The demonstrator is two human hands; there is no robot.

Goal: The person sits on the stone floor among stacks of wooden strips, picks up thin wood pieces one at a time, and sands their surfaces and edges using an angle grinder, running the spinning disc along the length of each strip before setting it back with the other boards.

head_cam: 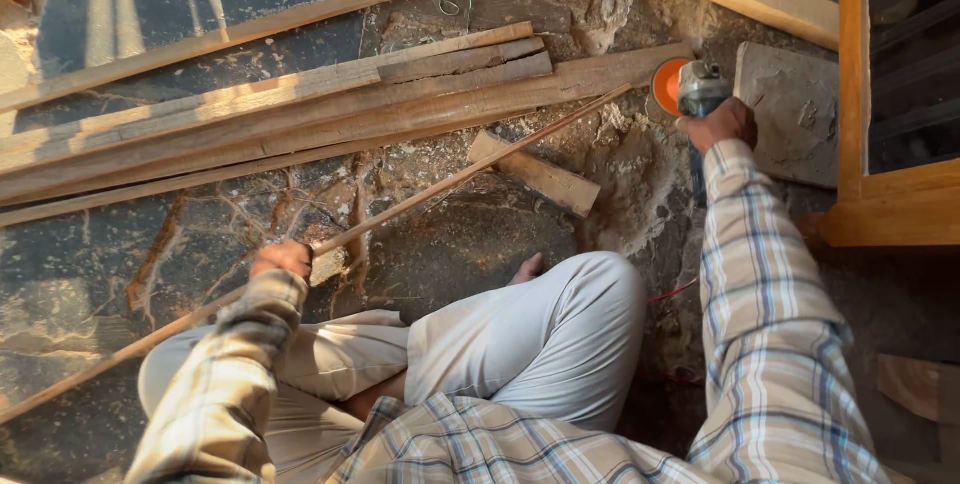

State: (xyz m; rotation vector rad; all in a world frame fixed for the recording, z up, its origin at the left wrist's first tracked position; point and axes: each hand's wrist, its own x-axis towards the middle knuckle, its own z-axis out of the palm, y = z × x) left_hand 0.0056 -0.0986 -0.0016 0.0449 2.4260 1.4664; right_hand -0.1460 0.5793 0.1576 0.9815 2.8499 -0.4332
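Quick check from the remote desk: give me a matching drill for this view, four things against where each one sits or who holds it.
Things:
1. thin wooden strip
2. angle grinder
3. short wooden block
4. stack of long planks

Places:
A. lying on the stone floor under the strip
B. gripped by the right hand
C. gripped by the left hand
D. lying across the upper left of the floor

Pairs: 1-C, 2-B, 3-A, 4-D
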